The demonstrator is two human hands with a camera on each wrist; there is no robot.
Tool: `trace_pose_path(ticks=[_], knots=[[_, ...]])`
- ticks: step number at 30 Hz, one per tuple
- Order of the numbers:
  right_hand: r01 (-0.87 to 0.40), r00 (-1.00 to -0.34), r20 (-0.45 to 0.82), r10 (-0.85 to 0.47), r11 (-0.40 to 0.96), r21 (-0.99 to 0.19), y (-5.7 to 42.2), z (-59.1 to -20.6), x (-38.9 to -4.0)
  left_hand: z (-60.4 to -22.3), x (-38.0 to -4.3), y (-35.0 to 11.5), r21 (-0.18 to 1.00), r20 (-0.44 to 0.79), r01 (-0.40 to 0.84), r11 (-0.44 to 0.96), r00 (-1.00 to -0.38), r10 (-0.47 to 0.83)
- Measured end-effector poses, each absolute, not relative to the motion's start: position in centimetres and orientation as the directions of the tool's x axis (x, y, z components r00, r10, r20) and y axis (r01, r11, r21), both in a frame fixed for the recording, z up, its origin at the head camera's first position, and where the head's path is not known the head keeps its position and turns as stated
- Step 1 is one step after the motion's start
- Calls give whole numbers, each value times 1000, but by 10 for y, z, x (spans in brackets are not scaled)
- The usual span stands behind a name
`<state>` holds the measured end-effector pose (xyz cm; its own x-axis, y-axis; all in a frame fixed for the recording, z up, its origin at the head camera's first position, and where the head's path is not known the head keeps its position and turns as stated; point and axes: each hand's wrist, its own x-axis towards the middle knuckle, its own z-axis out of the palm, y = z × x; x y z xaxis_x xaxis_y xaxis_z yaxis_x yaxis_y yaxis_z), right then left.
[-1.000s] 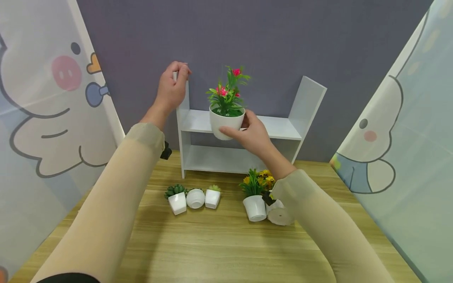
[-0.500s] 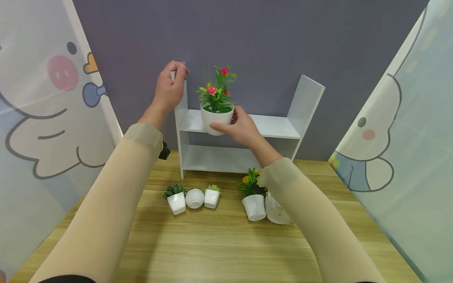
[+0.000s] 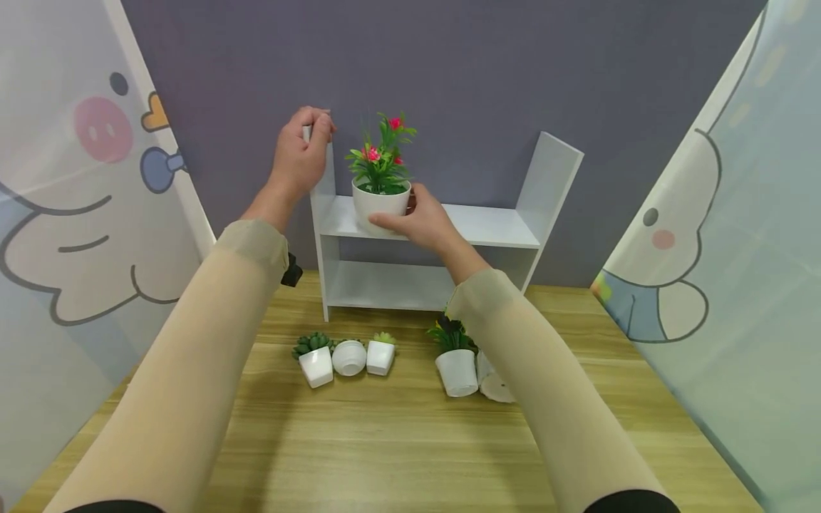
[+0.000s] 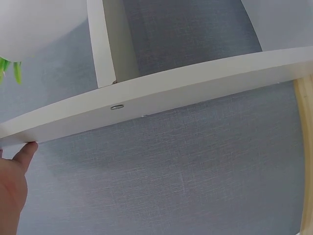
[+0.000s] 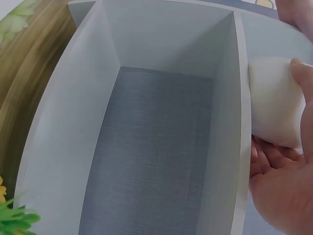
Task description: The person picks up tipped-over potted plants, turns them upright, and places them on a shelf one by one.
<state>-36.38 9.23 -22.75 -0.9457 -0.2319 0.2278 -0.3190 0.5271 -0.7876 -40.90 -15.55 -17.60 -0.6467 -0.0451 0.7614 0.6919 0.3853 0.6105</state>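
A white shelf unit [image 3: 385,285] stands at the back of the wooden table. My right hand [image 3: 420,221] grips a white flowerpot [image 3: 380,206] with green leaves and pink flowers, upright at the left part of the upper shelf. Its thumb lies across the pot's front, as the right wrist view also shows with the pot [image 5: 276,103] beside the upper board. At the top of the left side panel [image 3: 323,171], my left hand [image 3: 301,153] grips the edge; in the left wrist view its fingertip [image 4: 27,152] touches the panel.
Three small white succulent pots [image 3: 349,358] lie tipped on the table, front left of the shelf. Right of them lie a white pot with green leaves [image 3: 457,372] and another white pot [image 3: 492,381], partly behind my right sleeve. Printed cartoon panels [image 3: 667,235] flank the table.
My right hand has carried the flowerpot left and slightly back to the upper shelf, near the left panel. The left hand keeps its hold on the panel; the view shifts slightly.
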Motion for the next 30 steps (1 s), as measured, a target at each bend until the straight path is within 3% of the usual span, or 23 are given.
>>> trace_pose_path(ticks=[30], knots=[[-323, -947, 273, -172, 516, -793, 72, -240, -382, -177, -406, -153, 612, 748, 679, 406, -664, -19]])
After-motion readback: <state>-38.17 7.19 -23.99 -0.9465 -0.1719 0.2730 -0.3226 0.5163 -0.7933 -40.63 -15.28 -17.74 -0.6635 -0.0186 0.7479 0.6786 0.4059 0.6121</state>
